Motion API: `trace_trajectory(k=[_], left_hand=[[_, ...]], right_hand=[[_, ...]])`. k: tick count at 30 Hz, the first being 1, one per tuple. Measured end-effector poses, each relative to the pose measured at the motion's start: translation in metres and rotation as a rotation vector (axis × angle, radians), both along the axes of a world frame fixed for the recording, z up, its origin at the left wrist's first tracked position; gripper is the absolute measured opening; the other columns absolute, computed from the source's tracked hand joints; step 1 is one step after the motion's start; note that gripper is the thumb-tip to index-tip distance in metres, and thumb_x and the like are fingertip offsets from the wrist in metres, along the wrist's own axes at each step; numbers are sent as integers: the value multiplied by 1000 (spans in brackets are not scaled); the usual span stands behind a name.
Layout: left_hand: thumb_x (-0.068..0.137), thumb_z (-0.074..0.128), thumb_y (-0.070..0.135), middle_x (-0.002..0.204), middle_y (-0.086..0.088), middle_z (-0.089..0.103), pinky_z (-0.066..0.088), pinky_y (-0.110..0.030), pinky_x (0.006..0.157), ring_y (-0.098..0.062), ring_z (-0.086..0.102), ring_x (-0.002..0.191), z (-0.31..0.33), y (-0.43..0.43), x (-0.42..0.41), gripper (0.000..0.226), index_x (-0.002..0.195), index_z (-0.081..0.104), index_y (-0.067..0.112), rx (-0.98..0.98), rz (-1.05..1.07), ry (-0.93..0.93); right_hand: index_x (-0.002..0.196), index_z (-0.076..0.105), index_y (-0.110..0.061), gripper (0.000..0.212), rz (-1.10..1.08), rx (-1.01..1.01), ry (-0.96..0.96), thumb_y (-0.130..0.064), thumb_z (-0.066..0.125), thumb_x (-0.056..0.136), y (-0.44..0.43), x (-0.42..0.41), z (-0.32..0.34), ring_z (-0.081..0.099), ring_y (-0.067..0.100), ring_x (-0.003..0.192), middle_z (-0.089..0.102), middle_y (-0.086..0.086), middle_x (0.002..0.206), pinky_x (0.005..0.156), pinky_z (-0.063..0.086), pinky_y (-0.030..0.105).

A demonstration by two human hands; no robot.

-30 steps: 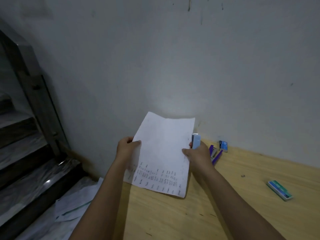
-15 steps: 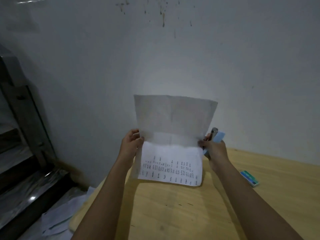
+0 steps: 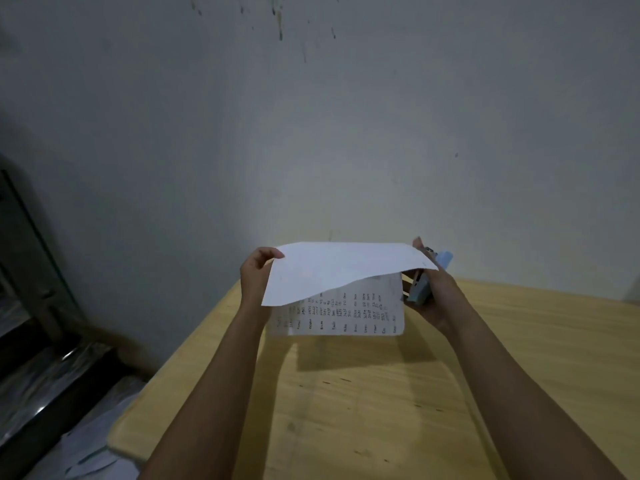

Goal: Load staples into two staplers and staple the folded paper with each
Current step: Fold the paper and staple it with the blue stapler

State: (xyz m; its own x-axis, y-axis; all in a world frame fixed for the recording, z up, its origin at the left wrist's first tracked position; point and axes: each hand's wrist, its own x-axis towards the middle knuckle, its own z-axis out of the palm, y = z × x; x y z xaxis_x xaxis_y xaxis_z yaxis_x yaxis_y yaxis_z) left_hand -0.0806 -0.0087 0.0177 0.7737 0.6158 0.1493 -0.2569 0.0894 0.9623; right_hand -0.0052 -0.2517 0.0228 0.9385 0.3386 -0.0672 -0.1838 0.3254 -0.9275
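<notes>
Near the middle of the frame, over the wooden table (image 3: 381,417), the left hand (image 3: 254,277) pinches the folded paper (image 3: 346,268) by its left edge while the right hand (image 3: 434,299) grips a light-blue stapler (image 3: 419,292) at the sheet's right edge.

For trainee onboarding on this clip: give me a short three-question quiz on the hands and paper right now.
1. True or false: the paper lies flat on the table.
2. Which hand holds the stapler together with the paper's edge? A left, B right, C neither.
3. Fill in: the handwriting shows on the paper's ___ half.
Key: 1 false, it is held up above the table; 2 B, the right hand; 3 lower.
</notes>
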Motion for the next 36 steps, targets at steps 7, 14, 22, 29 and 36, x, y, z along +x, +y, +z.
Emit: trace_trajectory(k=[7,14,22,29,36], left_hand=[[87,46,-2,90,-5,63,46,-26,58,-21,57,70,0,-10,-2,26,80,66,14,-84,-93,-34],[86,65,30,107,-6,65,51,-27,62,-18,64,84,-13,-9,5,41,122,50,17,9,-282,174],[78,72,9,107,-5,68,52,-35,79,-18,66,94,-24,-14,7,43,115,53,17,15,-161,94],[82,69,16,108,-7,69,57,-26,67,-20,68,90,-36,-21,8,31,112,61,11,60,-301,190],[82,70,17,109,-8,68,56,-35,81,-26,66,99,-34,-19,13,21,102,64,15,-145,-186,60]], right_hand=[[68,47,-12,27,-84,-19,28,6,66,77,-14,-3,1,61,17,67,58,1,67,63,53,32],[73,45,-11,26,-308,36,67,3,66,80,-15,1,-8,57,18,71,55,5,76,69,51,35],[76,50,-10,39,-189,-271,-75,-12,85,60,-21,1,-15,67,33,88,65,16,87,84,55,48],[67,44,-16,36,-384,25,-55,0,76,71,-22,6,-17,62,20,77,59,3,76,80,54,39],[97,55,-1,33,-224,-25,-49,2,74,71,-27,5,-21,68,29,89,66,21,104,75,60,37]])
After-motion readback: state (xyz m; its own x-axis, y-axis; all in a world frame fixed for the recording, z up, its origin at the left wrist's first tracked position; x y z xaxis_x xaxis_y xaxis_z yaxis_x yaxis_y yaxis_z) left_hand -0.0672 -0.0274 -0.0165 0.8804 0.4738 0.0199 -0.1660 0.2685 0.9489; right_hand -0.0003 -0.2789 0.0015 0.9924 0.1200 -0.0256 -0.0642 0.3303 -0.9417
